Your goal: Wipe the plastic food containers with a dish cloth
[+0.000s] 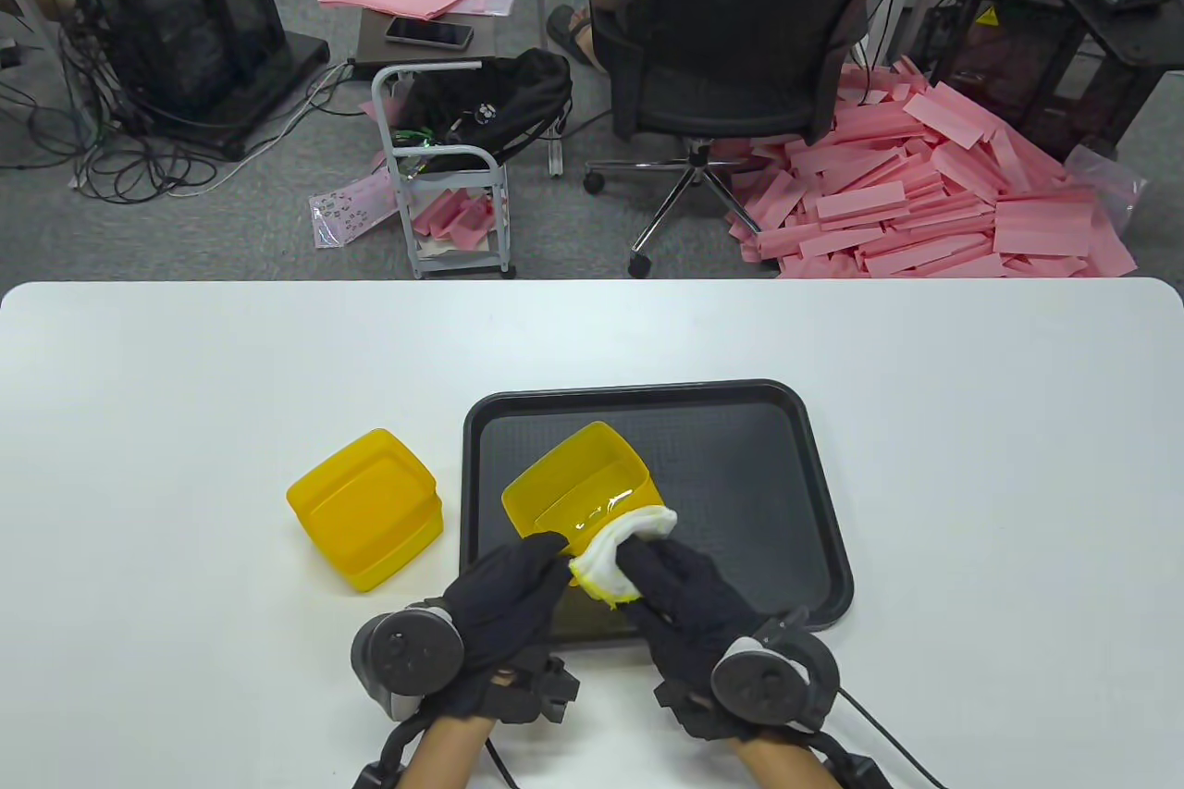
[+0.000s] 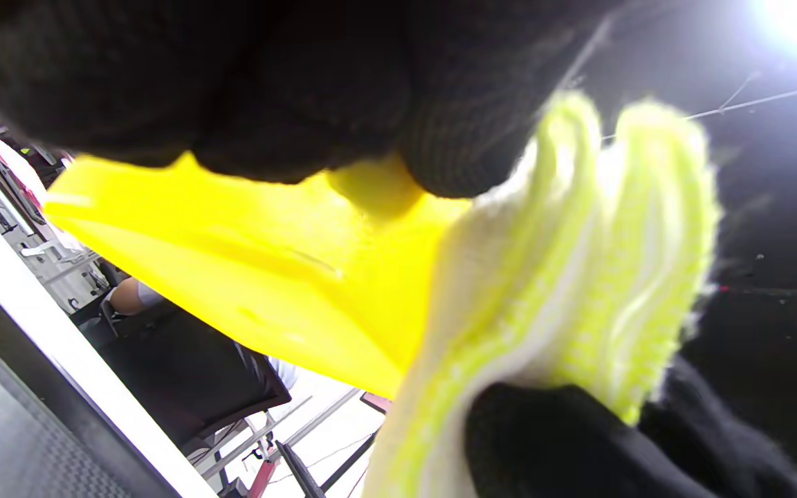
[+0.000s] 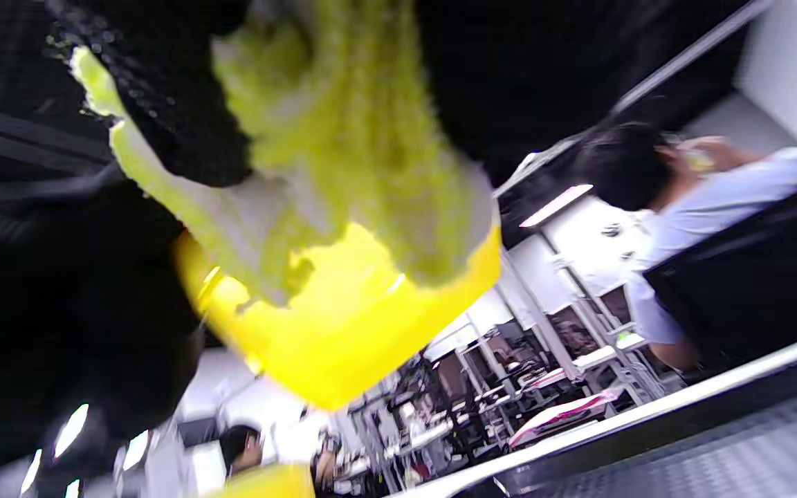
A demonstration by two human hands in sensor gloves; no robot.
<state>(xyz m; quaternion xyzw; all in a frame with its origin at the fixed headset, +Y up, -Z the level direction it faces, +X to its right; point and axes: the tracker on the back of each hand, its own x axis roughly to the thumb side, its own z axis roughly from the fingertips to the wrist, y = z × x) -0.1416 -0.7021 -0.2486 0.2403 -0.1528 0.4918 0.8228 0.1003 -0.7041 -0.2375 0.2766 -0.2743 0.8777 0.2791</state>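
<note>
A yellow plastic container is held tilted above the black tray, its open side facing me. My left hand grips its near left edge; the container also shows in the left wrist view. My right hand holds a white and yellow dish cloth and presses it against the container's near right rim. The cloth shows close up in the left wrist view and the right wrist view, over the container. A second yellow container lies on the table left of the tray.
The white table runs wide on both sides of the tray. Beyond its far edge stand an office chair with a seated person, a small trolley and a heap of pink foam strips.
</note>
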